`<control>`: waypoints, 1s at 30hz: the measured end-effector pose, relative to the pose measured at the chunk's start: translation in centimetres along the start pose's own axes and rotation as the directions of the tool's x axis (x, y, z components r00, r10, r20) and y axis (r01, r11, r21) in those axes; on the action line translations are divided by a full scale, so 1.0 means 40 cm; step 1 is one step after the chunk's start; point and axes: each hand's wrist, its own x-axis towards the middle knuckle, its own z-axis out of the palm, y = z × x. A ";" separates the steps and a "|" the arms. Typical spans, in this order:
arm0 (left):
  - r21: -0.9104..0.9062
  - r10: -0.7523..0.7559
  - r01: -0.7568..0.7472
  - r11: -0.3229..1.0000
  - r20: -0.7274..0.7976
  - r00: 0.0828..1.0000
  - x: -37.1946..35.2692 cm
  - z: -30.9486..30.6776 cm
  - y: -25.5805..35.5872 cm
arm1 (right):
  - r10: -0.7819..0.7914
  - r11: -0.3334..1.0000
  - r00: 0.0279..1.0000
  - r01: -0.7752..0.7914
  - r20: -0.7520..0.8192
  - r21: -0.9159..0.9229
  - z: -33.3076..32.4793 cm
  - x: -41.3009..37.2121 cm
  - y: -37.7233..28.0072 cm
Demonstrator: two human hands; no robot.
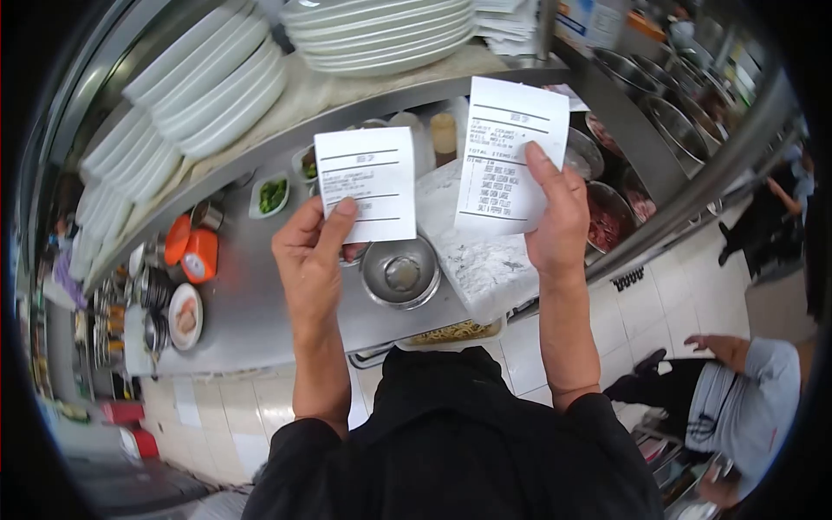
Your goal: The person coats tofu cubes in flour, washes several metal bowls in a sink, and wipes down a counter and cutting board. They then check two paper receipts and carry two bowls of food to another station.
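In my left hand [312, 251] is a short white order ticket [381, 208], pinched at its lower left with the thumb across the front. My right hand [559, 212] holds a longer order ticket [494, 186] by its right edge, thumb on top. Both tickets face me side by side, and lines of item names show on the longer one. Below and between them, a steel bowl [400, 282] sits on the metal counter [251, 295]. A white board [485, 277] with a whitish, powdery-looking surface lies under the right ticket.
Stacked white plates [381, 39] fill the shelf above. On the counter are an orange scale [199, 256], a tub of greens [270, 198] and a plate of pale food [185, 316]. Steel bowls of meat [607, 217] stand right; noodles [451, 334] sit at the front edge. A person [745, 399] is at lower right.
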 end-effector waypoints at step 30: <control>-0.015 0.142 -0.150 0.989 -0.250 0.958 -0.066 -0.261 0.058 | 0.104 0.993 0.955 -0.084 0.279 -0.083 0.318 -0.045 0.115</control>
